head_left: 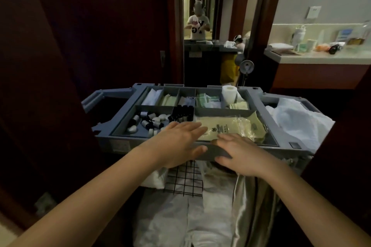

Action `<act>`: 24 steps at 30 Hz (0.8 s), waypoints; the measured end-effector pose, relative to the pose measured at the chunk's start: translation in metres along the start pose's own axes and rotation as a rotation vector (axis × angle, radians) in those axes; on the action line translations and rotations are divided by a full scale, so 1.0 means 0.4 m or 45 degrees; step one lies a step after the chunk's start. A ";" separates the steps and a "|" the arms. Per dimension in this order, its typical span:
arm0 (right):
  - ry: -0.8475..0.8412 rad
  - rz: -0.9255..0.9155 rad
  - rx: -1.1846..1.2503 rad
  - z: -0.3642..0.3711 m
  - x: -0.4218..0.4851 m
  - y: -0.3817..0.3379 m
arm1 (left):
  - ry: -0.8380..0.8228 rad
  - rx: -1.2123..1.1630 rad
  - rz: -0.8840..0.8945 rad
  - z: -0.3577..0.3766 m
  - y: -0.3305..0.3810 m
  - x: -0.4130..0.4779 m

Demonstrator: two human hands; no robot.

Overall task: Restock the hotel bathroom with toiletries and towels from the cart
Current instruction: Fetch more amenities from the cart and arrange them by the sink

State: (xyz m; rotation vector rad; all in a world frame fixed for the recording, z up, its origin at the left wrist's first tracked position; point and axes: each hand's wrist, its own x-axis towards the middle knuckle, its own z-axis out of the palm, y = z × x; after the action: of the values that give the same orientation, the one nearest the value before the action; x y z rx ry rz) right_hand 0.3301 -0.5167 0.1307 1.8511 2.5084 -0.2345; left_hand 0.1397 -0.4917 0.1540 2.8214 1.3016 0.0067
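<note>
A grey housekeeping cart tray [112, 124] with several compartments stands before me. Small toiletry bottles [144, 121] fill its front left bin. Pale yellow plastic-wrapped packets [226, 126] lie in the front right bin. My left hand [178, 144] reaches over the tray's front rim with straight fingers, its fingertips at the edge of the packets. My right hand [239, 155] lies over the front rim, fingers bent toward the packets; whether it holds one I cannot tell. A toilet paper roll [228, 92] stands at the back of the tray.
White linen [190, 216] and a black wire rack [185, 180] lie below the tray. A clear bag [297, 120] hangs at the cart's right. The bathroom counter [321, 56] with toiletries is at the far right. A mirror [199, 6] faces me; a dark door [80, 36] stands left.
</note>
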 end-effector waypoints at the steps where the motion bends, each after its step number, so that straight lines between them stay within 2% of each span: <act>1: -0.001 0.000 -0.004 -0.005 0.022 0.016 | -0.003 0.003 -0.001 0.000 -0.010 0.027; 8: -0.010 0.027 0.015 0.005 0.203 0.137 | -0.008 -0.047 0.049 0.035 -0.120 0.219; 20: -0.104 0.280 0.108 0.024 0.580 0.305 | -0.137 -0.171 0.129 0.107 -0.399 0.611; 24: -0.019 0.394 0.177 0.041 0.650 0.370 | -0.172 -0.159 0.165 0.138 -0.439 0.721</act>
State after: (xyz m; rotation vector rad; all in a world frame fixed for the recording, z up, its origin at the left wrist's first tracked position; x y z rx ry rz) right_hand 0.3921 -0.2295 0.0717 2.2442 2.2041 -0.4211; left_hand 0.1942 -0.1600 0.0901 2.7415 1.0519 -0.0945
